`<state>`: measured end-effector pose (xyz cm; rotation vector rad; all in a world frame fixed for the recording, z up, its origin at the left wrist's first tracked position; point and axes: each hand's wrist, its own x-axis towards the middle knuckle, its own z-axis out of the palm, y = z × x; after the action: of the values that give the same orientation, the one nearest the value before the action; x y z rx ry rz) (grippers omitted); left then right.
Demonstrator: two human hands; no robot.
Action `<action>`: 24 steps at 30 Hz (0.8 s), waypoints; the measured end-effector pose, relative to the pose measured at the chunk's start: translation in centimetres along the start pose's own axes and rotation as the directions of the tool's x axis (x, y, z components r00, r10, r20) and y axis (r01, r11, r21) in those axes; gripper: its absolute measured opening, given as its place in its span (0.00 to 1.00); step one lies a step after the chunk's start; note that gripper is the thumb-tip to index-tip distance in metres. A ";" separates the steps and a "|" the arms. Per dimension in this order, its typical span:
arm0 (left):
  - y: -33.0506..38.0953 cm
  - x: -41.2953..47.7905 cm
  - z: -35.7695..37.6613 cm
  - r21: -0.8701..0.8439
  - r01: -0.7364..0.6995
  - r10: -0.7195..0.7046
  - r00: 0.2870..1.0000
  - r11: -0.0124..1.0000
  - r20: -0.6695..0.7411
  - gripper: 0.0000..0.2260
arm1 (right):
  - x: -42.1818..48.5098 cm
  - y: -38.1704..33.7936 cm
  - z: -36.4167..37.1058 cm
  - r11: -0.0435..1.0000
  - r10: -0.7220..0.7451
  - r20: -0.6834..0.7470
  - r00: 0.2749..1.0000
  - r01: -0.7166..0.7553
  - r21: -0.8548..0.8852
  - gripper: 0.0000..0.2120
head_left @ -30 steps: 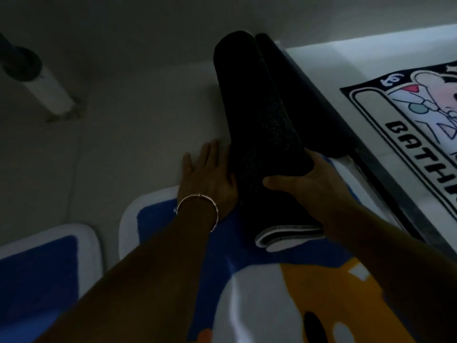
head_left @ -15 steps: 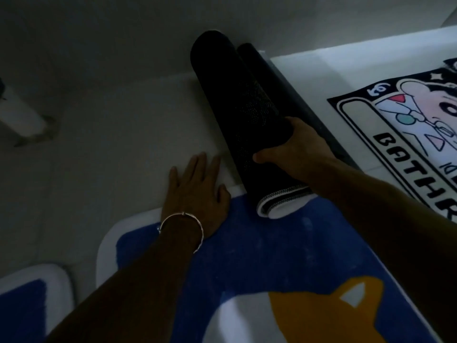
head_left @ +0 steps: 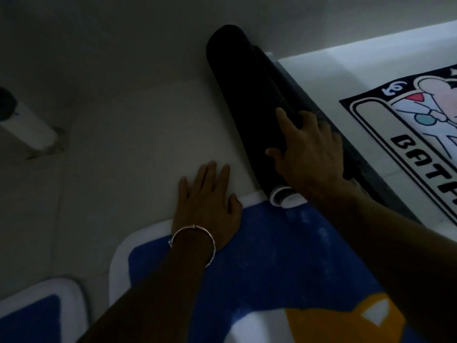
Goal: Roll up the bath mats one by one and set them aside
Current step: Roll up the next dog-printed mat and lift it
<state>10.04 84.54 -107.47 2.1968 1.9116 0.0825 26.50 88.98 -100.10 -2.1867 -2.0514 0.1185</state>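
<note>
On the floor (head_left: 128, 115), the rolled mat (head_left: 244, 95) runs lengthwise away — right grip (head_left: 309, 149) cupped round its near end, left grip (head_left: 207, 196) spread flat beside it.

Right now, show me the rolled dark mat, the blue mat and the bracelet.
rolled dark mat (head_left: 247, 100), head view, middle of the roll
blue mat (head_left: 284, 256), head view, bare blue field
bracelet (head_left: 193, 227), head view, band over the wrist
</note>
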 end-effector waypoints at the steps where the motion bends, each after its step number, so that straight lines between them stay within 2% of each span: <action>1: -0.1 0.0 0.0 0.010 -0.002 0.002 1.000 1.000 0.006 0.31 | -0.4 -0.4 0.1 0.999 -0.021 -0.014 1.000 0.020 -0.031 0.35; 3: -0.1 0.0 0.0 0.023 -0.010 0.009 1.000 1.000 0.016 0.31 | -1.1 -1.3 0.6 0.999 -0.036 0.019 0.999 0.037 -0.040 0.36; 5: 0.0 0.0 -0.1 0.025 -0.013 0.012 1.000 1.000 0.020 0.31 | -1.5 -1.6 1.0 0.998 -0.040 0.083 0.996 0.044 -0.049 0.43; 7: 0.0 0.0 -0.1 0.023 -0.011 0.010 1.000 1.000 0.014 0.31 | -1.3 -1.1 1.0 0.998 -0.030 0.121 0.992 0.036 -0.044 0.46; 17: 0.1 -0.1 -0.1 0.027 0.001 -0.001 1.000 1.000 0.005 0.31 | -0.6 -0.5 1.2 0.986 -0.069 0.071 0.995 0.079 -0.144 0.42; 20: 0.1 -0.1 -0.1 0.019 -0.007 0.007 1.000 1.000 0.012 0.30 | -1.4 -0.5 0.7 0.990 -0.077 0.071 0.994 0.085 -0.116 0.42; 24: -0.3 0.1 0.2 0.020 -0.011 0.011 1.000 1.000 -0.007 0.26 | -7.6 -0.9 1.8 0.974 -0.226 -0.051 0.973 0.224 -0.042 0.32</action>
<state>9.81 84.68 -107.71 2.2223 1.9126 0.0736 24.81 81.58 -102.04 -1.9349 -2.2681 -0.0041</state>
